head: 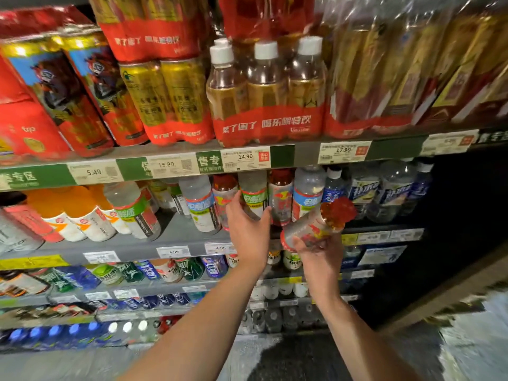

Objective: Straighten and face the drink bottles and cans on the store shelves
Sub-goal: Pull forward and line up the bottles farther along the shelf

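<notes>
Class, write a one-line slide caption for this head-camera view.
Right hand tilts a red-capped clear plastic bottle; open left hand reaches toward shelved bottles.

You face tiered grey metal shelving [176, 232] with green edge strips [35, 178] and white price tags [94, 171]. Pale floor [467, 353] below; right side dark.

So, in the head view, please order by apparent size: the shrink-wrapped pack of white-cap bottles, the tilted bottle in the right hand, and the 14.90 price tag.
1. Pack of white-cap bottles, clearly largest.
2. Tilted bottle in the right hand; nearness to the camera enlarges it.
3. 14.90 price tag, smallest.
</notes>
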